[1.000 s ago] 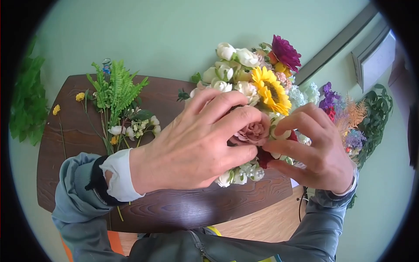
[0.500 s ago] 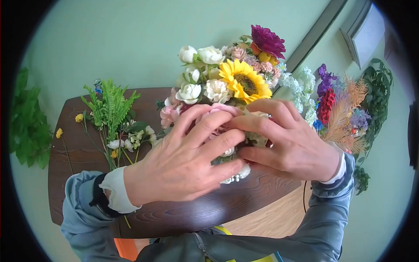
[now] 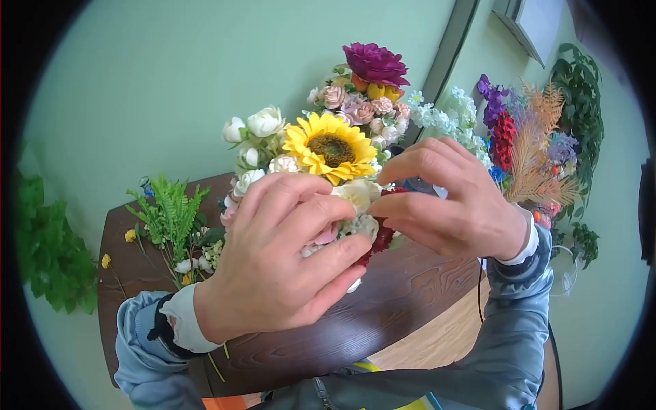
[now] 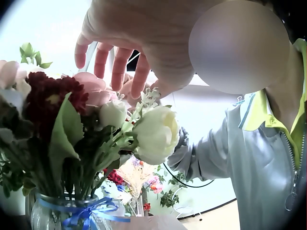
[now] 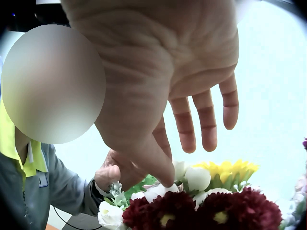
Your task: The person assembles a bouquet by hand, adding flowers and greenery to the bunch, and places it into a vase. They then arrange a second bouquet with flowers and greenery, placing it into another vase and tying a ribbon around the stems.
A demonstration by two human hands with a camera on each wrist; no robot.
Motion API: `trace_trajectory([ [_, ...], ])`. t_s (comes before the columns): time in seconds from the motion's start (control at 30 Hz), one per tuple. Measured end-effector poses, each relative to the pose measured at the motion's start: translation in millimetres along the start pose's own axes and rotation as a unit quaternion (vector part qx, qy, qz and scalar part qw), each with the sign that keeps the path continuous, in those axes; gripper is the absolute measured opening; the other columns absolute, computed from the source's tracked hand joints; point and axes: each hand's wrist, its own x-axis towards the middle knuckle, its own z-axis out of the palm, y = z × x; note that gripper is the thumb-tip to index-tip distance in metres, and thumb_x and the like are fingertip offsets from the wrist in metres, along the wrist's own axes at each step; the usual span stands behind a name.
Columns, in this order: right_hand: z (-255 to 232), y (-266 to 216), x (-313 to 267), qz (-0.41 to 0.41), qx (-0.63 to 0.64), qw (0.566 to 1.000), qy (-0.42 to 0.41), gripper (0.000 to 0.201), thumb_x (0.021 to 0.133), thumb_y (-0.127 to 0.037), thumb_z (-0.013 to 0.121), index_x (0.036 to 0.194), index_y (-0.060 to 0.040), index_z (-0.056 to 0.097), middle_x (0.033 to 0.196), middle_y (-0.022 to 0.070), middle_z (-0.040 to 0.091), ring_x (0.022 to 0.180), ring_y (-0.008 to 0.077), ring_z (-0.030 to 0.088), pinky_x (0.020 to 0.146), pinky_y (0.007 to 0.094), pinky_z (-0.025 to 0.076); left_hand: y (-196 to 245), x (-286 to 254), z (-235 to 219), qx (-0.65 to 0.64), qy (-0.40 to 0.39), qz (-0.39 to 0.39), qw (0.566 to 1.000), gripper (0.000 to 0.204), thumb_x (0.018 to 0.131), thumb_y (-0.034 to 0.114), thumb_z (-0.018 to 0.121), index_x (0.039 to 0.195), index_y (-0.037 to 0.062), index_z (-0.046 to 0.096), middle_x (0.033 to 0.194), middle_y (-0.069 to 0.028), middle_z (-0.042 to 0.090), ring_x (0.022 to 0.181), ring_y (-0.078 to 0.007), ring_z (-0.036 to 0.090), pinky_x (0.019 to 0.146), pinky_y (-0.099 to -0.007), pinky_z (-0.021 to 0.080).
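Note:
A full bouquet stands in a glass vase (image 4: 41, 218) tied with a blue ribbon (image 4: 91, 213). In the head view its sunflower (image 3: 330, 149) faces up behind my hands. My left hand (image 3: 273, 260) spreads loosely over the left side of the bouquet, its fingertips just above a pink flower (image 4: 93, 86) and white buds. My right hand (image 3: 458, 201) hovers at the right side with bent, relaxed fingers, close to the dark red flowers (image 5: 240, 211). In the right wrist view the thumb tip comes down at a white bloom (image 5: 160, 191). Part of the bouquet is hidden under both hands.
Fern sprigs (image 3: 171, 212) and small stemmed flowers lie on the left of the dark wooden table (image 3: 294, 362). Behind the bouquet is a magenta flower (image 3: 376, 65) with small pink roses. Orange fern fronds (image 3: 540, 157) and other coloured flowers stand at the right.
The head view has shifted, so the sunflower sits further left. My hands first drew together over a dusty pink rose, then moved apart. More dark red petals show between them.

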Motion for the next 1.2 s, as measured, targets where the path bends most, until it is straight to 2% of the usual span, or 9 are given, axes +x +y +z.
trace_trajectory([
  [0.2,-3.6,2.2,-12.0,0.041,0.019,0.998,-0.032,0.032,0.067,-0.017,0.071,0.095,-0.0126,0.057,0.095,0.0053,0.05,0.087,0.0247,0.052,0.07,0.0351,0.045,4.4,20.3,3.8,0.004,-0.041,-0.054,0.998,0.034,0.061,0.018,0.077,0.091,0.0116,0.064,0.107,-0.0078,0.051,0.103,-0.0317,0.046,0.08,-0.0403,0.04],
  [0.37,14.6,15.9,-28.1,0.067,0.009,0.997,-0.025,0.034,0.066,-0.01,0.069,0.097,-0.0105,0.055,0.096,0.0061,0.051,0.089,0.0254,0.053,0.072,0.037,0.046,11.0,29.2,3.8,0.038,-0.083,-0.045,0.995,0.034,0.062,0.019,0.077,0.092,0.0116,0.064,0.109,-0.0078,0.051,0.104,-0.0317,0.046,0.081,-0.0414,0.039],
  [0.53,22.2,32.6,-36.8,0.017,0.059,0.998,0.008,0.027,0.066,-0.004,0.064,0.091,-0.0064,0.056,0.086,0.0083,0.055,0.08,0.026,0.057,0.067,0.0374,0.047,9.0,32.1,2.8,0.042,-0.106,-0.045,0.992,0.031,0.062,0.018,0.076,0.089,0.0114,0.063,0.106,-0.0077,0.053,0.102,-0.0308,0.048,0.083,-0.0419,0.039],
  [0.67,21.8,37.3,-37.5,0.03,0.06,0.997,0.023,0.021,0.069,-0.008,0.065,0.089,-0.0071,0.058,0.081,0.0087,0.055,0.077,0.0265,0.058,0.062,0.0374,0.047,8.0,34.1,0.4,0.038,-0.107,-0.045,0.993,0.029,0.063,0.016,0.076,0.089,0.0112,0.063,0.105,-0.0082,0.054,0.1,-0.0311,0.05,0.082,-0.0415,0.039],
  [0.77,20.2,31.6,-35.8,0.055,0.087,0.993,0.05,0.032,0.069,-0.013,0.068,0.1,-0.0101,0.058,0.084,0.0079,0.054,0.077,0.0252,0.058,0.059,0.037,0.048,9.0,37.0,1.7,0.043,-0.097,-0.041,0.994,0.029,0.063,0.015,0.075,0.089,0.011,0.063,0.105,-0.0085,0.054,0.099,-0.031,0.05,0.082,-0.0414,0.04],
  [0.83,20.5,25.9,-37.7,0.074,0.12,0.99,0.014,0.05,0.069,-0.018,0.072,0.114,-0.014,0.052,0.086,0.0073,0.051,0.076,0.0254,0.059,0.059,0.0369,0.048,8.4,39.2,3.6,0.038,-0.098,-0.033,0.994,0.029,0.063,0.014,0.074,0.09,0.0109,0.063,0.104,-0.0082,0.054,0.098,-0.0307,0.051,0.082,-0.0411,0.04],
  [0.93,29.6,23.2,-42.5,0.103,0.119,0.987,-0.011,0.064,0.067,-0.022,0.073,0.124,-0.0165,0.044,0.088,0.0067,0.049,0.074,0.026,0.058,0.058,0.0368,0.049,7.3,47.5,7.9,0.052,-0.111,-0.015,0.992,0.028,0.064,0.015,0.073,0.09,0.0103,0.063,0.102,-0.0078,0.054,0.098,-0.0307,0.051,0.081,-0.0413,0.04],
  [1.13,35.6,32.4,-46.1,0.127,0.164,0.978,-0.034,0.065,0.072,-0.022,0.07,0.129,-0.01,0.04,0.089,0.0102,0.05,0.07,0.0303,0.058,0.057,0.0381,0.049,-0.1,74.9,24.5,0.073,-0.119,0.023,0.99,0.025,0.068,0.016,0.07,0.09,0.0061,0.062,0.092,-0.0082,0.058,0.092,-0.0291,0.052,0.081,-0.0403,0.04],
  [1.2,37.3,35.7,-48.1,0.122,0.201,0.972,0.01,0.065,0.073,-0.022,0.069,0.129,-0.0075,0.04,0.09,0.0118,0.054,0.072,0.0311,0.059,0.058,0.0394,0.049,-3.7,78.8,30.0,0.077,-0.132,0.022,0.988,0.025,0.068,0.016,0.07,0.09,0.0055,0.062,0.09,-0.0082,0.058,0.09,-0.028,0.052,0.081,-0.0395,0.04],
])
